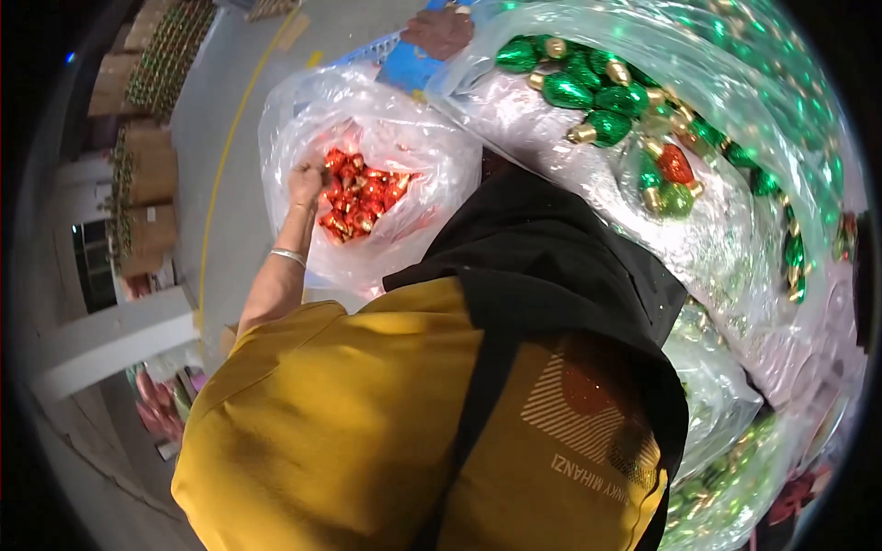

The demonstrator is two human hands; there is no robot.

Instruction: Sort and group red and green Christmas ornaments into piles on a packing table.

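A grey floor with a yellow line [220, 156] lies behind everything. The left hand [308, 179] reaches into a clear plastic bag [303, 110], its fingers bent over a heap of small red shiny ornaments [363, 197]; these are too many to count, and I cannot tell if the hand grips one. The right hand is not visible. Just right of the hand, beyond a black cloth [542, 248], a bigger clear bag [735, 230] holds green bulb-shaped ornaments [597, 96] with gold caps and one red bulb [675, 165]. Farther away, another person's hand [441, 32] touches a blue flat package [413, 64].
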